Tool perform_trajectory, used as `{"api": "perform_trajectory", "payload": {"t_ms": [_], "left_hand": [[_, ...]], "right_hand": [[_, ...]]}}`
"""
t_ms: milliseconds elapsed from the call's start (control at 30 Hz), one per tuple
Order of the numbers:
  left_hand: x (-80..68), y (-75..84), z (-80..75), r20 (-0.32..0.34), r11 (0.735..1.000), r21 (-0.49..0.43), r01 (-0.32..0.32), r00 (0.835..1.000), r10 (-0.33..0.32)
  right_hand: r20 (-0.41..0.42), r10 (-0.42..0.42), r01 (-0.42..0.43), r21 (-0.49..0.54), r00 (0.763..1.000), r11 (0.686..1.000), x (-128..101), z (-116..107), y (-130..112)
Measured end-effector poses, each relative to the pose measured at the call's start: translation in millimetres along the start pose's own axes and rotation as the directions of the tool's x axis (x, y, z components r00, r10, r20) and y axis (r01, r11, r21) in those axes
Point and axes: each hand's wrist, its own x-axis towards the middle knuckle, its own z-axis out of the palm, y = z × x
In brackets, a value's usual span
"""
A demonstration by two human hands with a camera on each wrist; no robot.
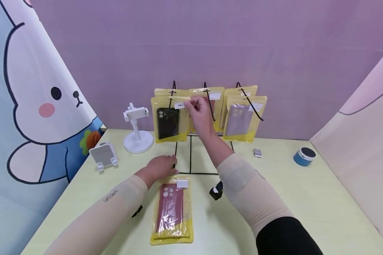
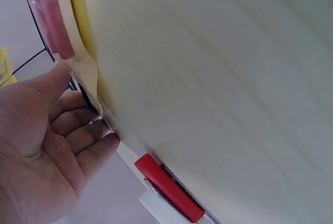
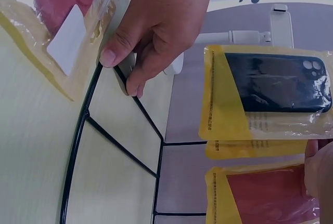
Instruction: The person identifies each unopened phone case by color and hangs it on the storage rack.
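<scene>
Bagged phone cases hang from a black wire display rack [image 1: 190,156]. On its left hook, the front bag holds a black phone case [image 1: 168,122]. My right hand [image 1: 201,115] pinches that bag's upper right corner, beside its small white label [image 1: 179,105]. My left hand [image 1: 159,167] grips the front left corner of the rack's base, thumb and fingers at the wires [image 3: 83,122]. Close in front of this hand, a bagged red phone case [image 1: 170,209] lies flat on the table. The right hand shows only partly at the edge of the right wrist view.
A bagged lilac case [image 1: 239,118] hangs on the right hook. To the left stand a white phone holder [image 1: 138,141] and a small folding stand [image 1: 103,156]. A small silvery gadget [image 1: 257,153] and a blue round speaker-like object [image 1: 304,157] sit at right. Behind is a purple backdrop [image 1: 191,42].
</scene>
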Motion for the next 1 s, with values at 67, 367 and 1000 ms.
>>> {"api": "perform_trajectory", "payload": {"t_ms": [67, 367, 1000], "left_hand": [[-0.4, 1.2, 1.3, -0.022, 1.000, 0.012, -0.013, 1.000, 0.013], [-1.4, 4.0, 3.0, -0.072, 0.999, 0.037, -0.017, 0.997, 0.019], [2.3, 0.5, 3.6, -0.026, 1.000, 0.006, 0.021, 0.999, -0.021]], "right_hand": [[0.004, 0.004, -0.004, -0.004, 1.000, 1.000, 1.4, -1.7, 7.1], [0.044, 0.074, -0.071, -0.062, 0.996, 0.996, -1.8, -11.4, 24.6], [0.175, 0.349, -0.259, -0.395, 0.921, 0.881, -79.7, -79.1, 34.7]]}}
